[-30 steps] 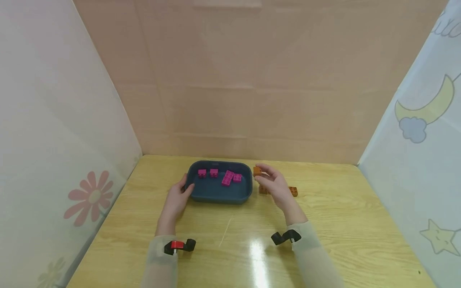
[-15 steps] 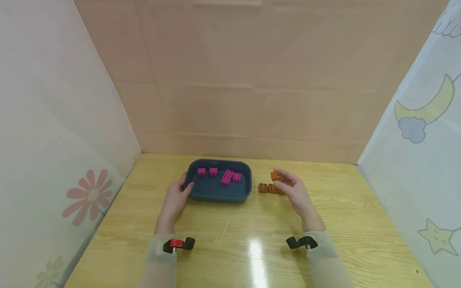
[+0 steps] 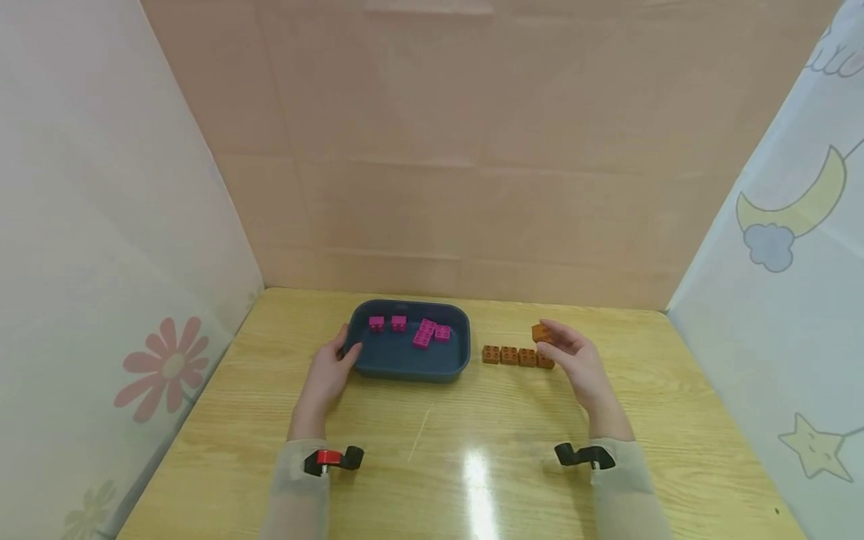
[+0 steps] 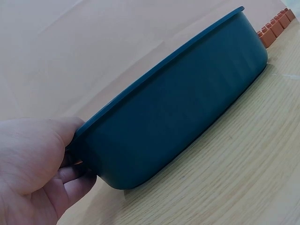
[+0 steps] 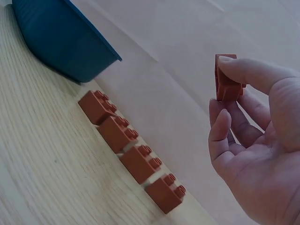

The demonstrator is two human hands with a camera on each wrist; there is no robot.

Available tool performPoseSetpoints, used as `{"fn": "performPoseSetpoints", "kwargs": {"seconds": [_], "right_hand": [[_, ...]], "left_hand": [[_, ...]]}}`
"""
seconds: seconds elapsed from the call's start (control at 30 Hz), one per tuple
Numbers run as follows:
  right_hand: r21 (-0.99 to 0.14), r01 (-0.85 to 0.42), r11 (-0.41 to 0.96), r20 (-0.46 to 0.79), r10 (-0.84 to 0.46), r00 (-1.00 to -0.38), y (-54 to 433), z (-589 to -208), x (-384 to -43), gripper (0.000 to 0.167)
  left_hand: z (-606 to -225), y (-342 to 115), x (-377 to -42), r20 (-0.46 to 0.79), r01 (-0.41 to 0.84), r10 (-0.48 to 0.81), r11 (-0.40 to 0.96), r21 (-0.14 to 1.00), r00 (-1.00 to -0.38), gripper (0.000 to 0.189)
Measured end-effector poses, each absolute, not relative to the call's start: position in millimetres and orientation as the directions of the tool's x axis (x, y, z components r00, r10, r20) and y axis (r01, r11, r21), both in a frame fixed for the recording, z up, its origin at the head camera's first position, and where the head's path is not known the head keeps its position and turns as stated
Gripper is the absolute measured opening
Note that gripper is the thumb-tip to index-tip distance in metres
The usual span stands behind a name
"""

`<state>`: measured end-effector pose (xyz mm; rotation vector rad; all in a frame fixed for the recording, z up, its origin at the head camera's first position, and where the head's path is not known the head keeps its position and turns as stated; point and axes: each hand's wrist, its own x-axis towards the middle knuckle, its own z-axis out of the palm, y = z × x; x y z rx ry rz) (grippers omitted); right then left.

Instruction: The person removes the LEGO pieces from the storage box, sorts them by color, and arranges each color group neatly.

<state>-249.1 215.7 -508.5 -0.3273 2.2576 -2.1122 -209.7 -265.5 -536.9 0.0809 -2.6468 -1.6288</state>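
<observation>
My left hand (image 3: 329,369) grips the left end of a dark blue tray (image 3: 405,369), thumb over the rim and fingers curled beneath it in the left wrist view. Inside the tray lie several pink toy bricks (image 3: 423,336). Between thumb and fingers, my right hand (image 3: 579,365) pinches an orange-brown toy brick (image 5: 228,86), raised above the table. Below it, a row of several matching orange-brown bricks (image 3: 509,355) stands studs-up to the right of the tray, with narrow gaps between them. In the head view the fingers partly cover the row's right end.
The pale wooden table (image 3: 432,450) carries the tray and the bricks. A beige cloth wall (image 3: 459,187) rises behind its far edge. Printed panels stand at both sides, with a flower (image 3: 172,367) on the left and a moon (image 3: 803,202) on the right.
My right hand has moved right with the pinched brick, from beside the tray's right edge to above the row's right end. The left hand stays on the tray, and the row shows more fully.
</observation>
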Motion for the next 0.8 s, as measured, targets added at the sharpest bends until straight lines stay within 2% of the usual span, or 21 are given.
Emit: {"fn": "performPoseSetpoints", "kwargs": {"seconds": [0.2, 0.4, 0.6, 0.8], "right_hand": [[-0.987, -0.125, 0.098, 0.107, -0.168, -0.980, 228.6, -508.6, -248.1, 0.057], [-0.967, -0.137, 0.215, 0.098, -0.183, -0.978, 245.7, -509.5, -247.7, 0.062], [-0.922, -0.084, 0.379, 0.021, -0.169, -0.985, 264.5, -514.0, -247.3, 0.067], [-0.891, -0.039, 0.453, -0.034, -0.150, -0.988, 279.3, -526.7, -248.2, 0.066]], "left_hand": [[-536.2, -266.1, -209.7, 0.008, -0.018, -0.056, 0.453, 0.891, -0.998, 0.069], [-536.3, -265.3, -210.3, 0.004, -0.023, -0.059, 0.455, 0.890, -0.998, 0.070], [-537.9, -265.3, -209.8, 0.021, -0.008, -0.061, 0.451, 0.893, -0.998, 0.069], [-536.9, -265.2, -208.8, 0.015, -0.013, -0.059, 0.446, 0.895, -0.998, 0.070]]}}
